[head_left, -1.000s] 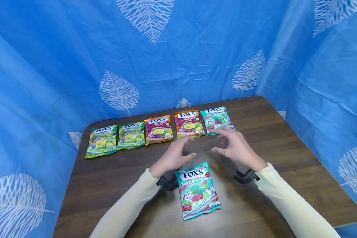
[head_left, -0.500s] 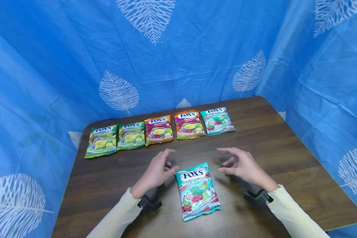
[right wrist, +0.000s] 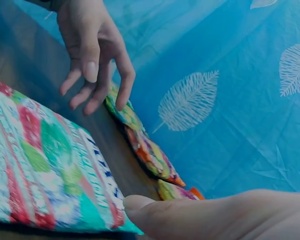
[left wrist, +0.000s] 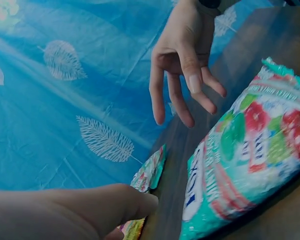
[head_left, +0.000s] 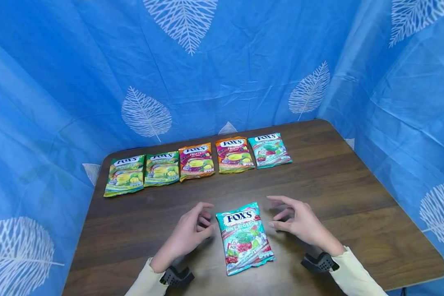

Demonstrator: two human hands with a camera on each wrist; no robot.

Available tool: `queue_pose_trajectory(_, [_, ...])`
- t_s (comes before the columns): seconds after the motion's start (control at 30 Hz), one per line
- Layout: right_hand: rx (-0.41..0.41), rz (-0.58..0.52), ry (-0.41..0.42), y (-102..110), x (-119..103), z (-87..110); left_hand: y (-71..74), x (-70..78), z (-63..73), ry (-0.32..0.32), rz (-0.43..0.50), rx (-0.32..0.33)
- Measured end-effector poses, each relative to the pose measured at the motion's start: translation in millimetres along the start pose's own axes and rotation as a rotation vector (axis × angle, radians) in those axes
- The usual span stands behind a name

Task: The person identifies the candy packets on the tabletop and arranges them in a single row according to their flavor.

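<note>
A teal candy bag marked Mint Blossom (head_left: pixel 245 240) lies face up near the front middle of the table. To its left is my left hand (head_left: pixel 188 230), fingers loosely bent and nothing in them. My right hand (head_left: pixel 299 222) hovers on the bag's other side, equally relaxed, its thumb and fingers spread apart. In the left wrist view the bag (left wrist: pixel 250 155) fills the right side, with the right hand (left wrist: pixel 182 65) beyond it. The right wrist view has the bag (right wrist: pixel 45 165) at lower left and the left hand (right wrist: pixel 95 55) across from it.
Along the table's (head_left: pixel 355 213) back edge runs a row of candy bags: two green Spring Tea bags (head_left: pixel 125 176) (head_left: pixel 162 169), two orange-purple Fruits bags (head_left: pixel 197 161) (head_left: pixel 235 155), and another teal Mint Blossom bag (head_left: pixel 270 150). A blue leaf-print curtain (head_left: pixel 244 61) hangs behind and at both sides.
Both hands have drawn back from near the rear row toward the front and moved apart, to either side of the front Mint Blossom bag. The bags stay where they were.
</note>
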State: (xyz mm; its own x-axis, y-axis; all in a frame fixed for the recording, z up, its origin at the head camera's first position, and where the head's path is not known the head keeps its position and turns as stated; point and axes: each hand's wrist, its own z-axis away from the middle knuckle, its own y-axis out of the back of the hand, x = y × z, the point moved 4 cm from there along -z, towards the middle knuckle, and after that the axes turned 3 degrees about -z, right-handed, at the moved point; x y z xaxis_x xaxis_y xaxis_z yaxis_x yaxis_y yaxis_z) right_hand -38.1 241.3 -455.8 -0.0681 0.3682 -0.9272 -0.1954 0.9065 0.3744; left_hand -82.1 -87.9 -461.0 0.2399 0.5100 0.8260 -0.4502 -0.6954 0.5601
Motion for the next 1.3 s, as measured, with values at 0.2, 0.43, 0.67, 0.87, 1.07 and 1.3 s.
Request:
queue_pose_trajectory(0.2, [-0.032,-0.019,-0.023,-14,4,4.3,-10.9,-2.6,11.9,0.026,0.066,-0.036])
queue_pose_trajectory(0.43, [-0.041,-0.081,-0.045,-26,10,11.3,-27.9,-7.2,19.8,0.007,0.161,-0.065])
queue_pose_trajectory(0.67, [-0.082,-0.05,-0.019,-34,9,9.0,-37.8,-4.9,18.0,0.043,0.236,-0.099])
queue_pose_trajectory(0.87, [-0.127,0.008,-0.06,-38,8,5.4,-40.5,-2.7,15.8,0.092,0.251,-0.114])
queue_pose_trajectory(1.07, [-0.123,0.053,-0.053,-38,6,3.2,-43.1,-1.0,11.6,0.068,0.209,-0.107])
queue_pose_trajectory(1.3, [-0.132,0.039,-0.07,-41,6,4.3,-46.5,-1.5,13.0,0.06,0.209,-0.1])
